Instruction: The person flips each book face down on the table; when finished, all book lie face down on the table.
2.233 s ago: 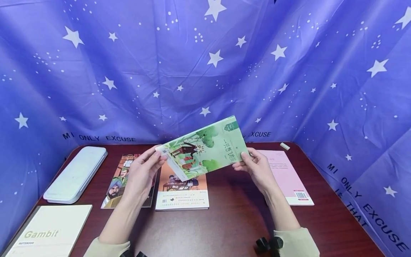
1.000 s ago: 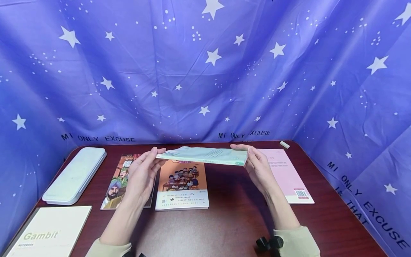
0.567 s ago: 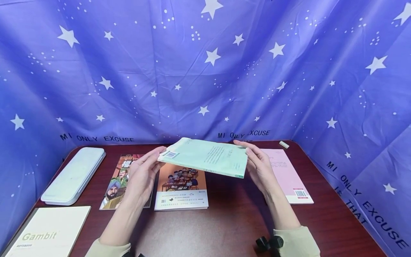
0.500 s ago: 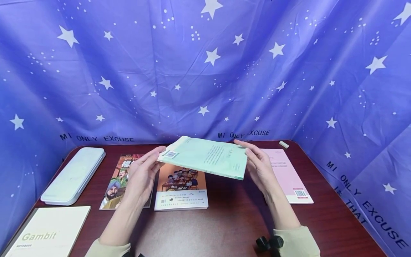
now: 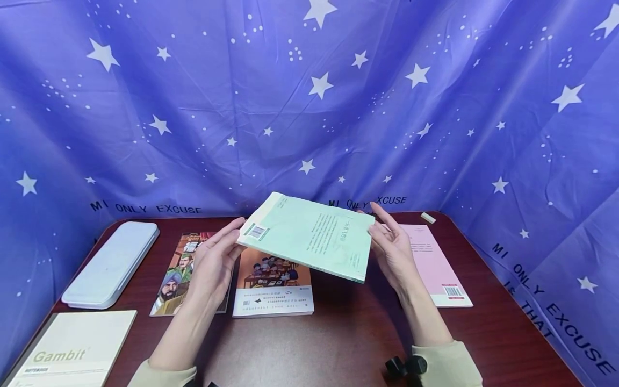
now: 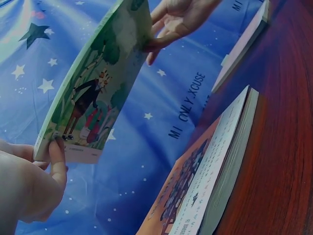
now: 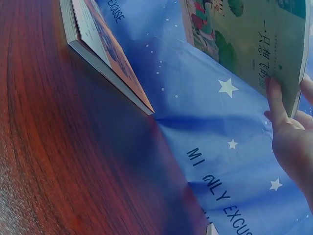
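Observation:
A thin green book (image 5: 309, 236) is held up above the table, its pale back cover with a barcode facing the head camera. My left hand (image 5: 217, 258) pinches its left end between thumb and fingers. At the other end my right hand (image 5: 391, 252) grips the edge, one finger stretched out past the corner. The left wrist view shows the illustrated front cover of the green book (image 6: 98, 88) facing away and down. Below it lies an orange and white book (image 5: 273, 290), partly covered by the green one. A comic-style book (image 5: 176, 285) sits behind my left forearm.
On the left are a white pencil case (image 5: 113, 263) and a cream Gambit notebook (image 5: 77, 344). A pink book (image 5: 432, 263) lies behind my right arm, and a small eraser (image 5: 427, 217) near the far right corner. A starry blue curtain (image 5: 271, 97) surrounds the dark table (image 5: 338, 344).
The green book has been turned over from its illustrated front to its back cover. In the last half second its back has tilted further toward the head camera, both hands still holding it.

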A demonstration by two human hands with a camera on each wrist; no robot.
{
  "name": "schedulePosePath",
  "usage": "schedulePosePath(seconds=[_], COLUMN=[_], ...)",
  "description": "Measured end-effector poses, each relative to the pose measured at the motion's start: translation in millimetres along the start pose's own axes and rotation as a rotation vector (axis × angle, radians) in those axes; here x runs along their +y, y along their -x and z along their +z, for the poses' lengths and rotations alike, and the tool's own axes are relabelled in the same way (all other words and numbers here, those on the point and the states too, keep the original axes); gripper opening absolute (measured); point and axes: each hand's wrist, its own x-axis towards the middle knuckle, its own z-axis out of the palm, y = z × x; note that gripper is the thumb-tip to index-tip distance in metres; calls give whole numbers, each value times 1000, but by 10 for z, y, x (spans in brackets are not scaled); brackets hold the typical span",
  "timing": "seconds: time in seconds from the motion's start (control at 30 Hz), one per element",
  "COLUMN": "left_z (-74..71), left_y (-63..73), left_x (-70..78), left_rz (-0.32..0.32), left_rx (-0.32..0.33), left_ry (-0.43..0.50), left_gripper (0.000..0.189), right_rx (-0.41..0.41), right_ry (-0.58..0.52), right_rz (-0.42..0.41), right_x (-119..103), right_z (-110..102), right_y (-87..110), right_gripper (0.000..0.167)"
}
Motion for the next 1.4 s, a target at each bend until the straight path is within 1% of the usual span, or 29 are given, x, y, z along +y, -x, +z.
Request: schedulePosePath(seconds=[0.17, 0.23, 0.37, 0.47, 0.6, 0.77, 0.83, 0.97, 1.0, 1.03, 1.1, 1.17, 1.3, 1.4], left_z=[3, 4, 3, -1, -6, -5, -2, 0, 0, -1, 0, 2, 9, 1], left_y=[3, 5, 18, 29, 46, 61, 63, 58, 54, 48, 38, 27, 32, 48], left_x=[22, 31, 45, 48, 50, 47, 43, 35, 31, 26, 10, -12, -41, -43], left_rz=[-47, -59, -77, -85, -91, -107, -114, -122, -122, -123, -127, -135, -145, -159], left_rx=[-64, -91, -125, -148, -177, -197, -201, -197, -194, -192, -182, -181, -183, -192], left_ry=[7, 13, 15, 4, -33, -78, -93, -120, -127, -132, -143, -151, -168, -187], left_gripper=[50, 52, 55, 59, 63, 69, 69, 69, 69, 68, 68, 67, 67, 68], right_rx=[5, 5, 25, 53, 86, 137, 175, 270, 290, 304, 317, 295, 197, 117], right_ry=[-33, -48, -58, -43, -20, 29, 53, 67, 68, 69, 77, 93, 107, 95], right_rz=[-8, -8, 6, 19, 44, 99, 128, 179, 190, 201, 212, 217, 212, 228], right_x=[2, 0, -11, -16, -14, 5, 21, 77, 91, 104, 124, 128, 128, 126], right_z=[-14, -13, -1, 13, 26, 18, 21, 57, 65, 69, 67, 56, 33, 18], right_y=[-15, -20, -22, -17, -13, -13, -16, -19, -19, -18, -17, -19, -28, -25], right_gripper=[65, 65, 66, 66, 65, 62, 57, 26, 20, 17, 18, 19, 44, 53])
